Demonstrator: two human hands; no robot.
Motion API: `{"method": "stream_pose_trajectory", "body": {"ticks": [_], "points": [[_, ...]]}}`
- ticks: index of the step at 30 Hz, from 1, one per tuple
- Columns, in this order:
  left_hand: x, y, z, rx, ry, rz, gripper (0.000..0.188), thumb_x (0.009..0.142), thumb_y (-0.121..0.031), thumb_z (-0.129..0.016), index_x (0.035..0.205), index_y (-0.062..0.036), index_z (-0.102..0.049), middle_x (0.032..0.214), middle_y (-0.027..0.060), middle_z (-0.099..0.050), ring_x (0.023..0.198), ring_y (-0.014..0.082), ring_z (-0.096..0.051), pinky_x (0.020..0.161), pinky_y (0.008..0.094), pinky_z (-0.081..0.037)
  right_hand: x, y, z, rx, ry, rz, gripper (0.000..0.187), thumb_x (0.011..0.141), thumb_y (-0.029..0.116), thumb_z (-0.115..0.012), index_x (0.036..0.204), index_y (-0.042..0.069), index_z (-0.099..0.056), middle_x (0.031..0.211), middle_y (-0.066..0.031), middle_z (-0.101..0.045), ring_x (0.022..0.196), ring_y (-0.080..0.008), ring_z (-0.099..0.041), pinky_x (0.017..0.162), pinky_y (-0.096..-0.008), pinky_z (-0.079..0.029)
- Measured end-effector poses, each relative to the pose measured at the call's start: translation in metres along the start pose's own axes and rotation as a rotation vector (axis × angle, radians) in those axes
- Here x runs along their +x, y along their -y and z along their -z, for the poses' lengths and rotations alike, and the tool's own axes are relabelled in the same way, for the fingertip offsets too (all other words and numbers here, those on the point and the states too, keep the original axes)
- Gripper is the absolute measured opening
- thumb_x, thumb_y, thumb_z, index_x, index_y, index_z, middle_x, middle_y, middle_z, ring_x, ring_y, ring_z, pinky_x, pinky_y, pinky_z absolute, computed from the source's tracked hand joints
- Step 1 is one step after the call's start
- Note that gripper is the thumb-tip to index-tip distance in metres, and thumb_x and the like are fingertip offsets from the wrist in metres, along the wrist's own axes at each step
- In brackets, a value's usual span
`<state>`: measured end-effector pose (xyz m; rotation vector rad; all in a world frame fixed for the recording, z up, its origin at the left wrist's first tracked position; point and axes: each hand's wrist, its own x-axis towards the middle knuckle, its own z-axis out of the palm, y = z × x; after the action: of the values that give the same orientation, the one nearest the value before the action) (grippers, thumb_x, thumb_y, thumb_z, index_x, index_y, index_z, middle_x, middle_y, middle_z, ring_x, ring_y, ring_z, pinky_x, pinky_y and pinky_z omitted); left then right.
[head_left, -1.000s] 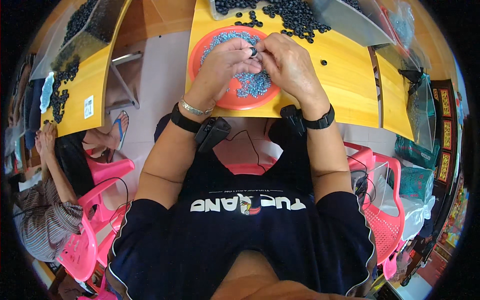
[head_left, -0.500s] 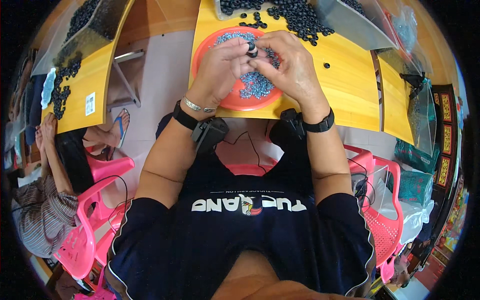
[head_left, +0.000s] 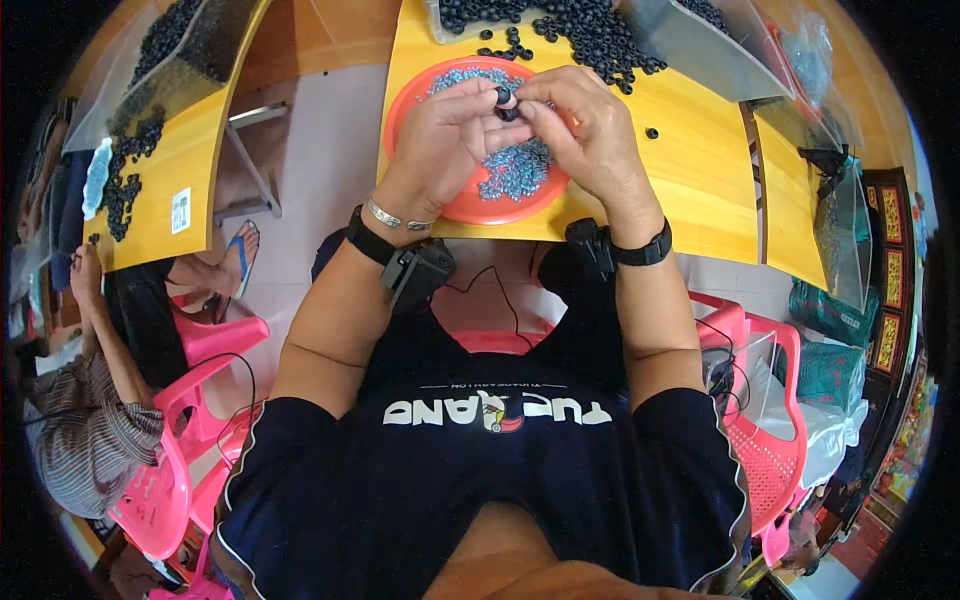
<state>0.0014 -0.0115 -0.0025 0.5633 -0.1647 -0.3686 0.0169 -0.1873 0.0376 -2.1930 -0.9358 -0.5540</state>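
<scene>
My left hand pinches a small black ring-shaped part between thumb and forefinger, above an orange-red round tray. A second black part rests against the fingers just below it. Thumb and forefinger of my right hand come together at the right side of the held part; whatever they pinch there is too small to make out. Small shiny blue-grey pieces lie heaped in the tray under both hands.
Many black ring-shaped parts are piled at the table's far side, by clear plastic bins. One lone black part lies right of the tray. Another person's hand is at the left yellow table. Pink chairs stand around.
My right thumb and forefinger have closed together at the held black part; before, they were apart. The other person's hand at the left has shifted slightly.
</scene>
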Motion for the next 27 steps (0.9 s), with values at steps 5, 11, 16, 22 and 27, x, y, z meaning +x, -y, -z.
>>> {"method": "stream_pose_trajectory", "body": {"ticks": [5, 11, 16, 22, 27], "points": [[0.0, -0.001, -0.003, 0.113, -0.047, 0.015, 0.017, 0.093, -0.008, -0.045, 0.104, 0.0033, -0.05, 0.1, 0.0139, -0.058, 0.095, 0.0249, -0.061, 0.087, 0.0372, -0.051, -0.002, 0.006, -0.003, -0.04, 0.04, -0.026, 0.016, 0.072, 0.01, -0.07, 0.085, 0.003, -0.063, 0.088, -0.0097, -0.064, 0.083, -0.0272, -0.06, 0.073, -0.0344, -0.048], [0.001, 0.0, 0.0, 0.081, -0.032, 0.007, 0.015, 0.093, -0.009, -0.045, 0.103, 0.0013, -0.051, 0.1, 0.0117, -0.057, 0.097, 0.0229, -0.06, 0.088, 0.0365, -0.05, -0.001, 0.004, -0.007, -0.079, 0.019, 0.002, 0.015, 0.073, 0.01, -0.069, 0.083, 0.002, -0.062, 0.087, -0.0095, -0.064, 0.081, -0.0269, -0.06, 0.072, -0.0346, -0.048], [0.0, -0.003, -0.006, 0.036, 0.031, -0.02, 0.016, 0.093, -0.009, -0.045, 0.103, 0.0022, -0.05, 0.099, 0.0113, -0.056, 0.096, 0.024, -0.061, 0.09, 0.0395, -0.05, 0.0, 0.001, -0.007, -0.041, -0.055, 0.03, 0.01, 0.076, 0.007, -0.066, 0.083, 0.002, -0.062, 0.085, -0.0099, -0.064, 0.08, -0.0263, -0.061, 0.071, -0.0332, -0.048], [0.0, 0.001, 0.002, -0.02, 0.011, 0.014, 0.017, 0.093, -0.008, -0.045, 0.104, 0.0031, -0.049, 0.099, 0.012, -0.056, 0.099, 0.0272, -0.06, 0.09, 0.0414, -0.05, 0.0, -0.005, -0.003, 0.034, -0.004, -0.001, 0.01, 0.077, 0.005, -0.064, 0.086, 0.001, -0.063, 0.085, -0.0098, -0.065, 0.08, -0.026, -0.061, 0.071, -0.0325, -0.049], [-0.001, -0.002, -0.005, 0.101, -0.036, 0.005, 0.018, 0.093, -0.009, -0.045, 0.104, 0.0034, -0.049, 0.1, 0.0121, -0.057, 0.097, 0.0252, -0.061, 0.09, 0.0388, -0.049, -0.001, -0.004, 0.001, 0.052, 0.031, 0.035, 0.015, 0.075, 0.008, -0.067, 0.088, 0.001, -0.064, 0.087, -0.0095, -0.065, 0.081, -0.0252, -0.061, 0.071, -0.032, -0.049]]}}
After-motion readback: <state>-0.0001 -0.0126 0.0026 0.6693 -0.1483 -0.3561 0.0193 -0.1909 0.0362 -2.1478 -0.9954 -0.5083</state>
